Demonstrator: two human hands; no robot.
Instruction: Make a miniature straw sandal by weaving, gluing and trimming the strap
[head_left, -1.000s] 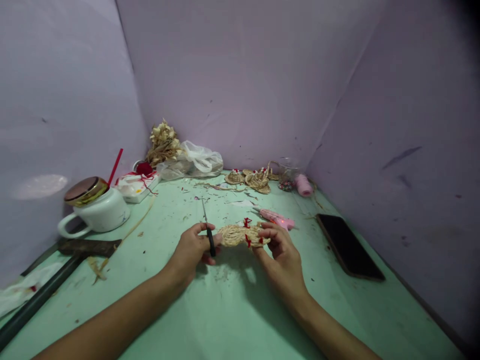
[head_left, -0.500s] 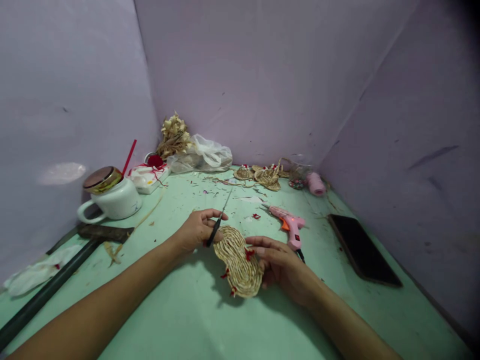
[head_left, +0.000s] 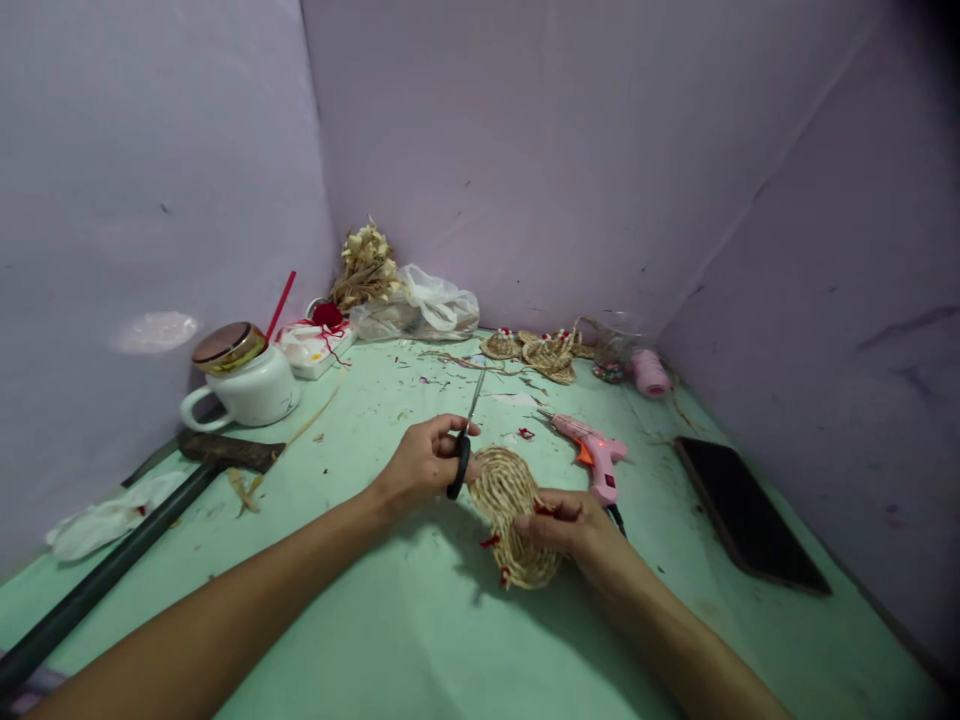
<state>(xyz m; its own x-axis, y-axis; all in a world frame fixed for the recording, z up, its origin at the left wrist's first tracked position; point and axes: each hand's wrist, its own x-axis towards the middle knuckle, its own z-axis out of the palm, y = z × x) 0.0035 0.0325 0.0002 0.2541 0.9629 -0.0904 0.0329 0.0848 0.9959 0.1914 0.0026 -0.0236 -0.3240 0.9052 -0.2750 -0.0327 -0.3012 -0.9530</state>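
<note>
My left hand [head_left: 427,462] is closed around black-handled scissors [head_left: 461,468], whose blades point away from me toward the back of the table. Its fingertips are at the left end of a woven straw piece [head_left: 499,478], shaped like a small slipper sole. My right hand [head_left: 592,535] grips this piece at its right side, thumb on top and fingers beneath. Red thread ends [head_left: 504,575] stick out along the lower left edge, and another bit of red shows beside my right fingers. The piece is held just above the green table [head_left: 360,640].
To the right, a pink glue gun [head_left: 592,450] lies near a black phone [head_left: 750,515]. Leftward are a hammer [head_left: 232,452] and a lidded white mug [head_left: 259,392]. Straw pieces [head_left: 551,352], a pink thread spool [head_left: 650,374] and a plastic bag [head_left: 427,305] line the back.
My right hand has closed on the straw piece, its thumb now lying across the top. The view has shifted, so both hands and the piece appear farther right.
</note>
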